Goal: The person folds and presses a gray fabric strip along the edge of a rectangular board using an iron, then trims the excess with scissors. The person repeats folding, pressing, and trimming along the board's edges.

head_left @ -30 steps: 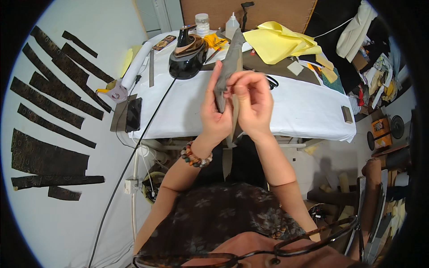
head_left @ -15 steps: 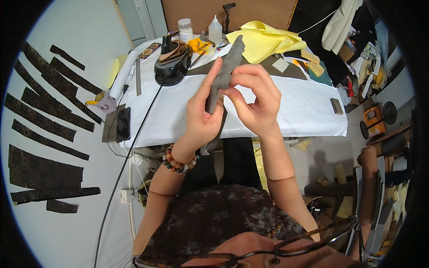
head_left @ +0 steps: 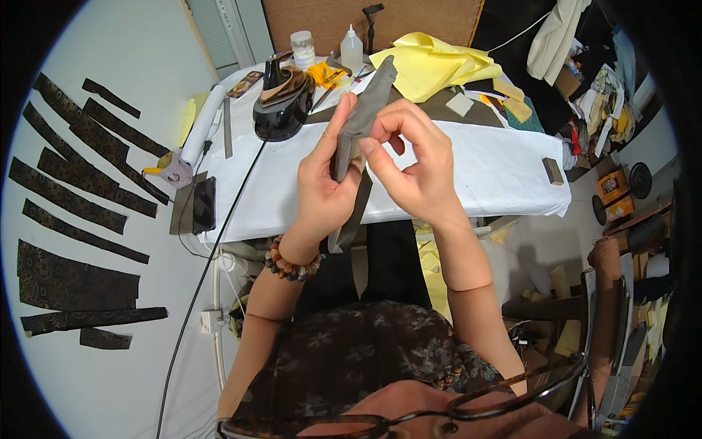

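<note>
Currently, left hand (head_left: 326, 192) and right hand (head_left: 420, 164) clamp their fingers on one grey cloth (head_left: 366, 111) — one iron (head_left: 281, 111) beyond.

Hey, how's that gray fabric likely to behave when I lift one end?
The gray fabric would probably droop: its creases suggest softness. It looks thin, so likely light for its size. Its matte surface suggests it won't slip easily.

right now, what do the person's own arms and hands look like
Both forearms are bare, without sleeves. The left hand and right hand wear no gloves. A beaded bracelet, with round beads in orange-brown, pale and dark tones, circles the left wrist; nothing worn shows on the right wrist.
</note>
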### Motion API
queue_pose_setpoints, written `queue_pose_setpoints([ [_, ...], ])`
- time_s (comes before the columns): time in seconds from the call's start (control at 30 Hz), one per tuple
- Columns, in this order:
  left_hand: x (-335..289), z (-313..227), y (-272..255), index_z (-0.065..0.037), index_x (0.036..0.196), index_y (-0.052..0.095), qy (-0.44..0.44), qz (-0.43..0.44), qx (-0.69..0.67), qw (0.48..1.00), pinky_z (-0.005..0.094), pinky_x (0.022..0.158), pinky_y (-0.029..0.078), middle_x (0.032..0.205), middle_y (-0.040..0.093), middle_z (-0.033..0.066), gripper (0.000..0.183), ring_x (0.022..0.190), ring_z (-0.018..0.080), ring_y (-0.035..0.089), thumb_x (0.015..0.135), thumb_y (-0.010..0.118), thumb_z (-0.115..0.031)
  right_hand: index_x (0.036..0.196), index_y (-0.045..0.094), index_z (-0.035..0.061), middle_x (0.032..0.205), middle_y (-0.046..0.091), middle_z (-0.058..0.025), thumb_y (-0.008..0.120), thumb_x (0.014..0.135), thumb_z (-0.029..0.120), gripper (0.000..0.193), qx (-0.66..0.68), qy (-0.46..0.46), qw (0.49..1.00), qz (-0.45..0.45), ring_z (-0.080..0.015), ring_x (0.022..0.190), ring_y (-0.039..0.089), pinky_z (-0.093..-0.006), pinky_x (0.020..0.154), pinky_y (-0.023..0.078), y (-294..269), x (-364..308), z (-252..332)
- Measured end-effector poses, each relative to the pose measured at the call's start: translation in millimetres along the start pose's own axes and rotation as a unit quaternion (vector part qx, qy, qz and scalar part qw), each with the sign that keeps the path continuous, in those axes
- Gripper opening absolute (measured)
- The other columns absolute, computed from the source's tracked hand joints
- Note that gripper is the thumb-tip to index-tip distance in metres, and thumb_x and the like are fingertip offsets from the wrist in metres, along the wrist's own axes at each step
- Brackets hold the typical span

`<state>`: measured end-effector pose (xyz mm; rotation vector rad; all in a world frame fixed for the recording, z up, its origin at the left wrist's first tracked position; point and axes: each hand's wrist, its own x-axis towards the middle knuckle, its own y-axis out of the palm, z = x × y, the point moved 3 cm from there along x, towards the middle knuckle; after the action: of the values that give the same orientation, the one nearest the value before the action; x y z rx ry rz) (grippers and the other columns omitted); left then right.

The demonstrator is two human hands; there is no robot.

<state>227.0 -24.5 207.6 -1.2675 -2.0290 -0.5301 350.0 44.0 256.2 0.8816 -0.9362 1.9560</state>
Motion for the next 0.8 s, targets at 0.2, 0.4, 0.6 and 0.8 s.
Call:
queue_pose_setpoints([
  [0.2,-0.8,-4.3,6.2,-0.005,0.153,0.038,0.005,0.021,0.049,0.999,0.0225,0.086,0.046,0.148,0.052,0.0137,0.075,0.107,0.0097,0.059,0.081,0.048,0.015,0.089,0.062,-0.0007,0.088,0.060,-0.0043,0.071,0.083,-0.001,0.011,0.186,0.103,0.974,-0.078,-0.0102,0.073,0.053,-0.0239,0.068,0.045,-9.8,-22.1,-14.9],
  [0.4,14.5,-15.7,16.6,-0.001,0.152,0.037,-0.047,0.118,0.044,0.991,0.0288,0.100,0.035,0.149,0.049,0.0158,0.073,0.122,0.0172,0.045,0.082,0.046,0.016,0.113,0.056,0.0013,0.109,0.056,-0.0094,0.077,0.079,-0.002,0.040,0.089,0.004,0.973,-0.214,-0.0141,0.087,0.057,-0.0279,0.079,0.049,-25.1,-56.8,-22.9],
  [0.6,34.4,-30.4,29.0,0.000,0.151,0.040,-0.069,0.205,0.027,0.976,0.0317,0.115,0.030,0.150,0.048,0.0145,0.072,0.141,0.0199,0.042,0.080,0.044,0.016,0.110,0.063,0.0010,0.111,0.060,-0.0137,0.083,0.073,0.006,0.043,-0.054,-0.022,0.985,-0.162,-0.0231,0.097,0.060,-0.0327,0.083,0.050,-44.8,-34.7,-16.1],
  [0.8,50.6,-42.7,25.6,-0.008,0.152,0.042,-0.141,0.281,0.044,0.948,0.0217,0.091,0.038,0.127,0.060,0.0094,0.077,0.107,0.0100,0.052,0.078,0.044,0.015,0.095,0.068,0.0014,0.098,0.067,-0.0109,0.077,0.077,0.001,0.020,-0.101,-0.052,0.975,-0.193,-0.0240,0.090,0.063,-0.0305,0.080,0.050,-55.0,-32.8,-21.2],
])
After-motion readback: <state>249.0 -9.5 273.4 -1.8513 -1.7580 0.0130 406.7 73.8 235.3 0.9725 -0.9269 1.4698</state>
